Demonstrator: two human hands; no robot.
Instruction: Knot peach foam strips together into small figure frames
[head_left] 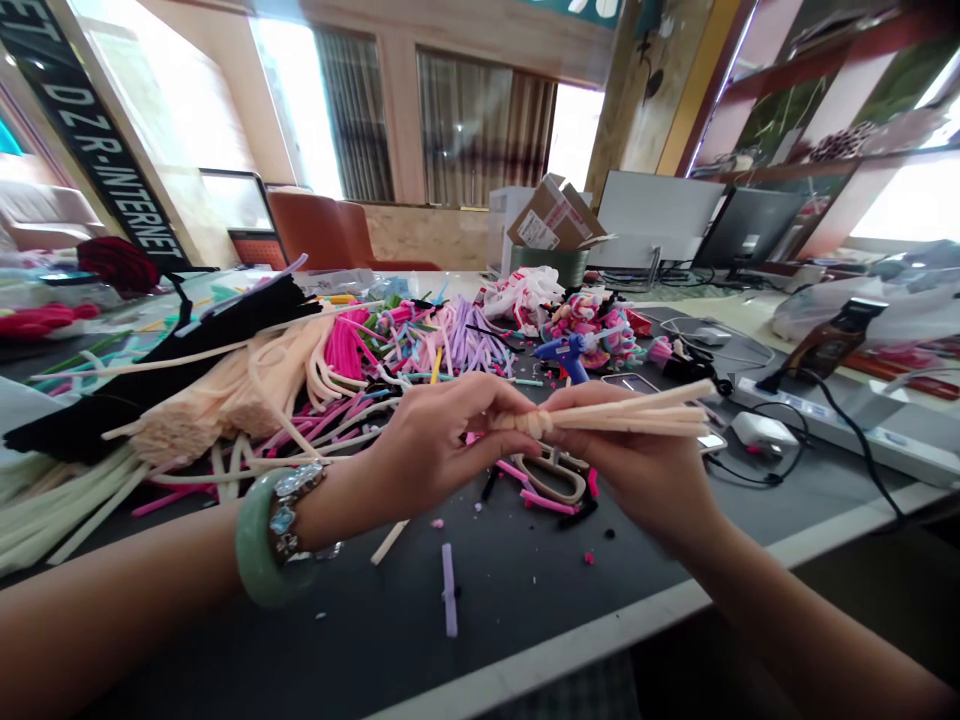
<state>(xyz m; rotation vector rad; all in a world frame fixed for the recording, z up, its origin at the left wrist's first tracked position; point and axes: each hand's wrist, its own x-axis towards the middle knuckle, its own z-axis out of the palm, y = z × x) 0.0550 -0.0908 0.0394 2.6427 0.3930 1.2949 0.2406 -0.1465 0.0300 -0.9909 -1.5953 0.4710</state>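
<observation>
A small bundle of cream fuzzy stems [637, 415] is held level above the dark table, with a wrapped, knotted part at its left end. My left hand [450, 425] pinches that wrapped end between thumb and fingers. Just right of the wrap, my right hand [637, 465] closes round the stems, whose loose ends point right. Behind and below the hands lie scissors [559, 478] with beige handles, partly hidden by my fingers. Short pink pieces [547, 502] are beside them. A lilac piece [448, 590] lies nearer the table's front edge.
Large cream [240, 390] and black [180, 350] stem bundles lie at the left. Lilac stems [472, 335], a blue glue gun [566, 352] and a white plastic bag [525, 298] are behind the hands. A power strip [802, 425] with cables, a bottle [832, 340] and monitors stand right.
</observation>
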